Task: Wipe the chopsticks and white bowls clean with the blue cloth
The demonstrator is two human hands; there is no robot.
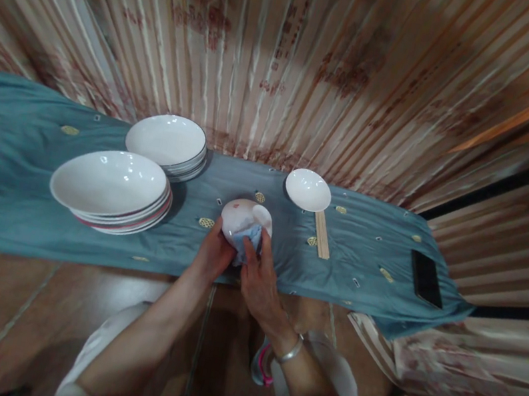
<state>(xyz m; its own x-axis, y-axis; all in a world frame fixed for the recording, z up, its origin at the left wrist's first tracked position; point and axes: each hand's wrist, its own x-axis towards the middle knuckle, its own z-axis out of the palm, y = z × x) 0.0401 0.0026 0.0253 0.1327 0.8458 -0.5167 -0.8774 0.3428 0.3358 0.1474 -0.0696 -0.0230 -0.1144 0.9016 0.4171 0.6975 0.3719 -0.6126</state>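
Grasping a small, rounded, glossy white bowl [234, 216] by its left side with the left hand [214, 254]; pressing a crumpled light-blue cloth [247, 233] onto its outer surface with the bent fingers of the right hand [257, 285]. Held tilted, with foot ring exposed, above the front part of a teal tablecloth [3, 181] with yellow motifs. To the left, note a front stack of round white dishes [109, 182], near a rear stack of dark-rimmed white plates [166, 140]. To the right, note a shallow white bowl [308, 190], beside pale, straight wooden chopsticks [321, 236], and, well apart, a flat black phone [427, 279].
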